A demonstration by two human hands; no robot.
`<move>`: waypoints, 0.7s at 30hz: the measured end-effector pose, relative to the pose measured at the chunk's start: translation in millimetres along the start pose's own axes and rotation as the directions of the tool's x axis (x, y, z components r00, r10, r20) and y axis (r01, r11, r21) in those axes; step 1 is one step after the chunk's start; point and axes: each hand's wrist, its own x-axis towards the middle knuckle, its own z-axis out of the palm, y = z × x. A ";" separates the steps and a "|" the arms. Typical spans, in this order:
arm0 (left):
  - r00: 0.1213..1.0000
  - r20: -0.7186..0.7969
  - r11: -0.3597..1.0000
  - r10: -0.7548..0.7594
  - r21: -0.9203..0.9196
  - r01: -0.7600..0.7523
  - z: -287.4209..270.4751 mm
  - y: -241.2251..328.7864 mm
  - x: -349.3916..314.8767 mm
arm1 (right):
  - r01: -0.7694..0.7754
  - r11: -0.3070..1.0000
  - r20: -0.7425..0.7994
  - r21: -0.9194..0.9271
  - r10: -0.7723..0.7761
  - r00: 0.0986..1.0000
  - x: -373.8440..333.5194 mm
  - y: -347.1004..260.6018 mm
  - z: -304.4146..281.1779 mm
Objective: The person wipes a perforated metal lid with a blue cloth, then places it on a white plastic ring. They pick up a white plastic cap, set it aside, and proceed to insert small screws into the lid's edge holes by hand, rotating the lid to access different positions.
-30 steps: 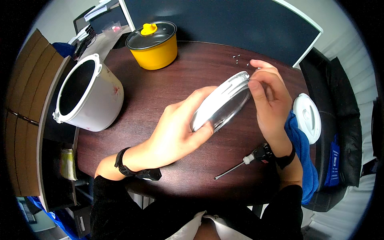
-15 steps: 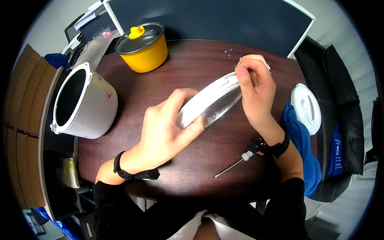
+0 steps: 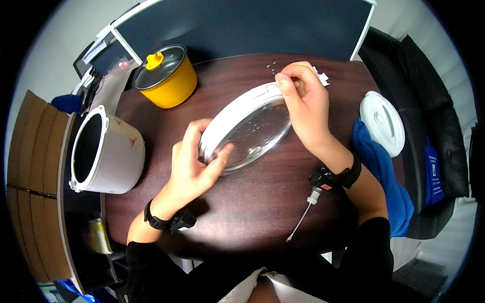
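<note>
A round white lid with a shiny metal inner plate (image 3: 250,129) stands tilted on edge on the dark wooden table (image 3: 242,197). My left hand (image 3: 194,166) grips its lower left rim, thumb on the metal side. At the upper right rim my right hand (image 3: 303,103) holds on, fingers pinched together at the edge. Whether it holds a small part there I cannot tell. Several tiny screws (image 3: 273,65) lie on the table just beyond the right hand.
A white cooker body (image 3: 103,151) stands at the left. A yellow pot with a glass lid (image 3: 166,76) is at the back. A screwdriver (image 3: 305,212) lies near my right wrist. A white round cover (image 3: 382,122) and blue cloth (image 3: 379,171) lie on a black chair to the right.
The lid has tipped and shifted left, showing more of its metal inner side. My right hand slid up to its top rim; my left hand moved down to the lower edge.
</note>
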 end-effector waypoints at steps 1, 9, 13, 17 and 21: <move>1.000 0.003 1.000 0.003 -0.003 -0.003 -0.3 -1.0 0.1 | -0.005 1.000 0.003 0.010 0.005 1.000 0.0 -0.4 0.2; 0.999 -0.020 0.994 -0.030 -0.101 0.028 1.5 -13.7 -2.9 | -0.019 0.999 0.004 -0.033 0.019 1.000 0.6 1.3 -1.1; 0.994 0.046 0.982 -0.101 -0.157 0.107 -1.7 -27.7 -8.0 | -0.061 0.996 -0.022 -0.057 0.060 0.998 3.5 2.5 -2.3; 0.989 0.030 0.948 -0.144 -0.282 0.147 3.7 -24.6 -6.8 | -0.112 0.993 -0.026 -0.044 0.111 0.993 5.6 8.4 -3.2; 0.985 0.012 0.941 -0.173 -0.293 0.169 4.4 -22.6 -7.2 | -0.003 0.989 -0.034 -0.150 -0.002 0.999 11.7 1.4 -10.8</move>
